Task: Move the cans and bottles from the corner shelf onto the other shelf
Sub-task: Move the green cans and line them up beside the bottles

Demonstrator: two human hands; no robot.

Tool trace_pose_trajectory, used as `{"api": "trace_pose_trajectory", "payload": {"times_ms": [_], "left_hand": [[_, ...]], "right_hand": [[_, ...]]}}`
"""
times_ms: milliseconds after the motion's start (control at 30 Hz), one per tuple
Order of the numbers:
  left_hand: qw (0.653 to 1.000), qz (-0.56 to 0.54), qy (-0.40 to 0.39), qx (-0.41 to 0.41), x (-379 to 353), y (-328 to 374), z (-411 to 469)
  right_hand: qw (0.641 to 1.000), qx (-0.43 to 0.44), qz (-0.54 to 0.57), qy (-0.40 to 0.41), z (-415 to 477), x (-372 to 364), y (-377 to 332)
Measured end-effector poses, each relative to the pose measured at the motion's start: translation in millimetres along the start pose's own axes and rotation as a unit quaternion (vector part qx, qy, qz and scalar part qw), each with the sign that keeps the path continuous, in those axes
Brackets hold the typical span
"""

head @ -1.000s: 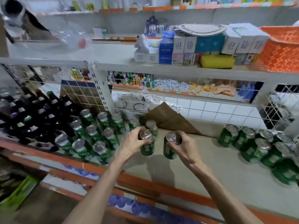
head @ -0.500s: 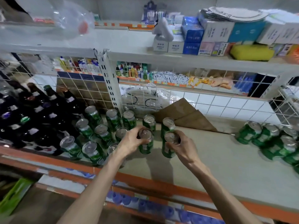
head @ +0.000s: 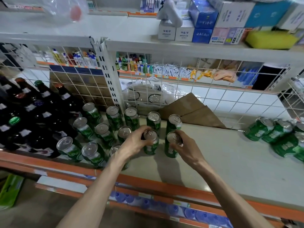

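Setting two green cans down looks like the step in hand. The left grip (head: 136,143) has its fingers curled round the top of the left can (head: 150,149). The right grip (head: 186,149) is curled round the top of the right can (head: 170,151). Both are closed snug on the rims, not spread wide at all.

Both cans stand up straight, side by side w/ a small gap. They sit at the right end of the rows of cans (head: 102,130) on the shelf (head: 230,163). Can't tell if their bottoms touch the shelf yet; they look just on it or v. close. The dark bottles (head: 32,112) stand left of the rows. The far cans (head: 263,130) wait well off to the right, prob. the corner lot, so the job is only part done.

Next move, I think: make sure both cans sit flat. Then let the fingers go loose & lift both straight up, so no can tips into the one beside it. After that, reach right for more.
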State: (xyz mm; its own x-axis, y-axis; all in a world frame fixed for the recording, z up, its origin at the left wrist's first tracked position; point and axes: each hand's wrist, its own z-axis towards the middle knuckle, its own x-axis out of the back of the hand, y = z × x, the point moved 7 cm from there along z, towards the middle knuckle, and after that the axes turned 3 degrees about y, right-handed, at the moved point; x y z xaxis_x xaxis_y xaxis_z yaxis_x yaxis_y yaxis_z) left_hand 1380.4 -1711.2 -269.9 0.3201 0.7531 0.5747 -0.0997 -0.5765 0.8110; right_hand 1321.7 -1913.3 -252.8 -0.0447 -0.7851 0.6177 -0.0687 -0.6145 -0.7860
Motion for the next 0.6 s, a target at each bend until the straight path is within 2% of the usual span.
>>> {"api": "trace_pose_trajectory", "payload": {"times_ms": [600], "left_hand": [[0.999, 0.03, -0.023, -0.027, -2.2, 0.5, 1.6]], "right_hand": [[0.999, -0.011, 0.011, -0.039, -2.7, -8.4, 3.0]]}}
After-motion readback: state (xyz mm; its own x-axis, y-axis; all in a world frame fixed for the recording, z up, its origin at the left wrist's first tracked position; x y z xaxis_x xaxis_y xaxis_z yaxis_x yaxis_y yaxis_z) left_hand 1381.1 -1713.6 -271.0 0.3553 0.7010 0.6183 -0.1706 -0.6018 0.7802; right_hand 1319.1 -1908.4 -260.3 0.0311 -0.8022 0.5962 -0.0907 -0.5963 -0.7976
